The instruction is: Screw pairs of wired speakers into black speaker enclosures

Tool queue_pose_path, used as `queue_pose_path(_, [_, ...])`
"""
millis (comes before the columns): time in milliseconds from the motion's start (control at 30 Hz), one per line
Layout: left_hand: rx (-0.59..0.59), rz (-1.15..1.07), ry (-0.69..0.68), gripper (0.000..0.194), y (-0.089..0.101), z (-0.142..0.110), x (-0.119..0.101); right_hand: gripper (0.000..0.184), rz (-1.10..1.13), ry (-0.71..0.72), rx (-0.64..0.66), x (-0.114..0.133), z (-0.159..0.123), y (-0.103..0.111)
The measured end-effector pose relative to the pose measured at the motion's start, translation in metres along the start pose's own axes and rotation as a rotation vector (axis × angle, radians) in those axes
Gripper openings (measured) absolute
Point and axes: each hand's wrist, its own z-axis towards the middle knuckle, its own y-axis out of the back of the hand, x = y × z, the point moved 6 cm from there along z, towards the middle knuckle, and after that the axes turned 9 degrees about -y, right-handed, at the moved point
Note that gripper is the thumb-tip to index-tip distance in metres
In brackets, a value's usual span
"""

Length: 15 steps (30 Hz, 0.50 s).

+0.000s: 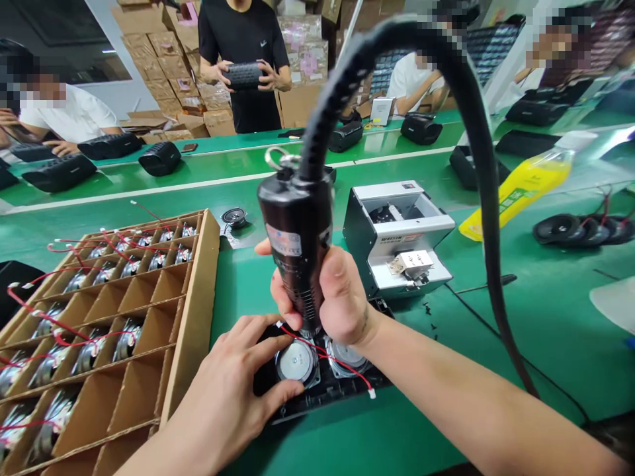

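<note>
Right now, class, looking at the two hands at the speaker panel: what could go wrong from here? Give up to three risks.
1. The left hand has fingers on the speaker right beside the screwdriver; a slip could hit them.
2. The red wire crosses the panel near the tip and might be pinched.
3. The heavy cable arching off the tool, gripped by the right hand, may pull it off upright.

glossy black plastic screwdriver [296, 244], shiny metal speaker [296, 360] — cardboard tray [196, 311]
</note>
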Motion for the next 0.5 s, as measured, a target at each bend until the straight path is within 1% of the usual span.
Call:
queue_pose_path(67, [-0.020, 0.014, -0.002, 0.033, -0.001, 0.000, 0.001, 0.056, -0.001, 0.015, -0.107, 0.022, -0.001, 0.004])
queue_pose_path(133, [-0.018, 0.002, -0.009, 0.032, -0.002, -0.001, 0.004, 0.061, -0.052, 0.068, -0.262, 0.055, -0.006, 0.012])
queue_pose_path(200, [-0.010, -0.004, -0.030, 0.036, -0.001, -0.006, 0.009, 0.064, -0.198, 0.162, -0.428, 0.095, -0.015, 0.023])
queue_pose_path(267, [-0.008, 0.013, -0.065, 0.047, 0.001, -0.016, 0.013, 0.065, -0.379, 0.287, -0.569, 0.131, -0.028, 0.035])
queue_pose_path(300, [0.000, 0.024, -0.076, 0.055, 0.001, -0.022, 0.016, 0.065, -0.452, 0.339, -0.626, 0.145, -0.034, 0.042])
queue_pose_path(367, [0.025, 0.021, -0.080, 0.071, 0.000, -0.035, 0.020, 0.065, -0.533, 0.406, -0.695, 0.162, -0.043, 0.056])
queue_pose_path(400, [0.038, 0.008, -0.081, 0.077, -0.001, -0.040, 0.022, 0.066, -0.543, 0.413, -0.715, 0.164, -0.047, 0.063])
queue_pose_path(433, [0.048, -0.007, -0.082, 0.081, -0.002, -0.044, 0.023, 0.067, -0.541, 0.398, -0.731, 0.164, -0.048, 0.070])
queue_pose_path(500, [0.046, -0.017, -0.086, 0.080, -0.004, -0.049, 0.024, 0.071, -0.516, 0.367, -0.757, 0.159, -0.051, 0.081])
